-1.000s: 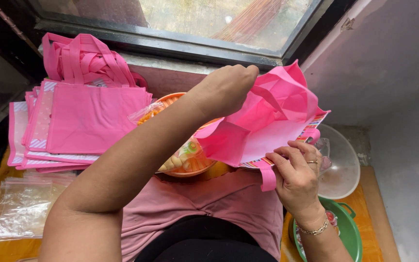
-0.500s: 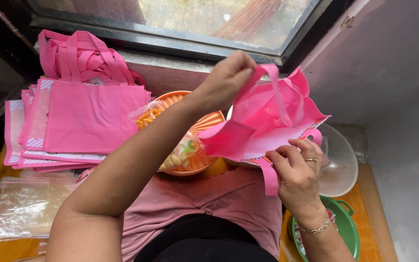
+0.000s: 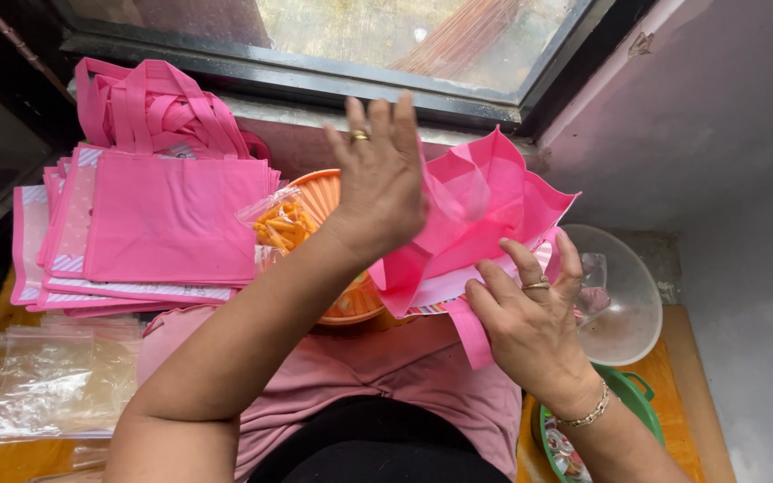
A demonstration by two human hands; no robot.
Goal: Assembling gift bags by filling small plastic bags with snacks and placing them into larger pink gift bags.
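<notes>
Head view: left hand (image 3: 379,183) spread wide, fingers up, hiding part of pink bag (image 3: 485,219). Right hand (image 3: 530,322) grips bag's lower edge. Orange basket (image 3: 319,192) mostly covered by forearm; bag interior unseen.

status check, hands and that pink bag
Left hand open, fingers spread at the pink bag mouth. Right hand grips its lower edge. Orange basket of snacks behind.

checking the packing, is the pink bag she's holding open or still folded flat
Open: the pink bag has its mouth spread, sides puffed out, right hand gripping its edge.
</notes>
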